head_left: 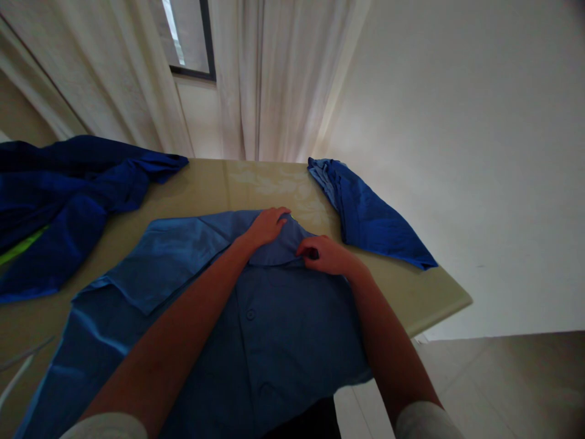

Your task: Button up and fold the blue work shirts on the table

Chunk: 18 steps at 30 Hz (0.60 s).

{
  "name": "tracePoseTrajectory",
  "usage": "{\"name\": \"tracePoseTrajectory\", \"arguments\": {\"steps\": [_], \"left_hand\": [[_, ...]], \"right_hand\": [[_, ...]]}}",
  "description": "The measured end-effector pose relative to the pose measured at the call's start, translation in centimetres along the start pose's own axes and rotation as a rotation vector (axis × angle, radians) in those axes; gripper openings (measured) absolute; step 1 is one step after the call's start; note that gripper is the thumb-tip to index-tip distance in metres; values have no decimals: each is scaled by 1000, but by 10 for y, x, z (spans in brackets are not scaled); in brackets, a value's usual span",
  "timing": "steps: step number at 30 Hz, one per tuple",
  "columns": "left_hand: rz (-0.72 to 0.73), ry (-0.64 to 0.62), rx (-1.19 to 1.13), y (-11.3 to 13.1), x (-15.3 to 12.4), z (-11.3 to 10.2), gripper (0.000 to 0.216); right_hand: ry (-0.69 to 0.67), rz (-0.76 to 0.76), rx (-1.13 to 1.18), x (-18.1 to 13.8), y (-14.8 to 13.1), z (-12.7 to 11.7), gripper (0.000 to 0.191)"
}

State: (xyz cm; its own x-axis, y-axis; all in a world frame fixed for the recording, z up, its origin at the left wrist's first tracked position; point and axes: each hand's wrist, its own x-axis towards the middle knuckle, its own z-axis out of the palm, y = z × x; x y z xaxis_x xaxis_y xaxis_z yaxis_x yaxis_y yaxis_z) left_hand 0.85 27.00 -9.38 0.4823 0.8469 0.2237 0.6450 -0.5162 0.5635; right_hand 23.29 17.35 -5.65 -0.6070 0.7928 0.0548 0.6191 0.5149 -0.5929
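Observation:
A blue buttoned shirt (292, 323) lies front up along the near side of the table, its body hanging over the edge towards me. My left hand (267, 227) is closed at the top of the shirt's collar, fingers bent over the edge. Just to the right, my right hand (329, 255) pinches the collar's right part between thumb and fingers. Between both hands the collar (278, 244) is spread fairly flat. One sleeve (169, 262) is folded across the shirt's left side, partly behind my left forearm.
Dark blue clothing with a yellow-green strip (77, 207) is heaped on the table's left. A folded blue garment (375, 213) rests at the right back, by the white wall (479, 152). The yellowish table (256, 183) ends in a corner at the right. Curtains (283, 73) hang behind it.

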Motion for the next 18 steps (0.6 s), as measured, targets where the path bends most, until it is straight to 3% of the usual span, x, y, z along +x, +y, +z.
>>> {"name": "tracePoseTrajectory", "arguments": {"steps": [5, 10, 11, 15, 18], "left_hand": [[3, -20, 161, -2, -6, 3, 62], [68, -27, 317, 10, -14, 5, 51], [97, -52, 320, 13, -15, 7, 51], [133, -118, 301, 12, -19, 19, 60], [165, -120, 294, 6, -20, 21, 61]], "right_hand": [[-58, 13, 157, 1, -7, 1, 16], [413, 80, -57, 8, 4, 6, 35], [453, 89, -122, 10, 10, 9, 41], [257, 219, -346, 13, 29, 30, 67], [160, 330, -413, 15, 36, 42, 75]]}}
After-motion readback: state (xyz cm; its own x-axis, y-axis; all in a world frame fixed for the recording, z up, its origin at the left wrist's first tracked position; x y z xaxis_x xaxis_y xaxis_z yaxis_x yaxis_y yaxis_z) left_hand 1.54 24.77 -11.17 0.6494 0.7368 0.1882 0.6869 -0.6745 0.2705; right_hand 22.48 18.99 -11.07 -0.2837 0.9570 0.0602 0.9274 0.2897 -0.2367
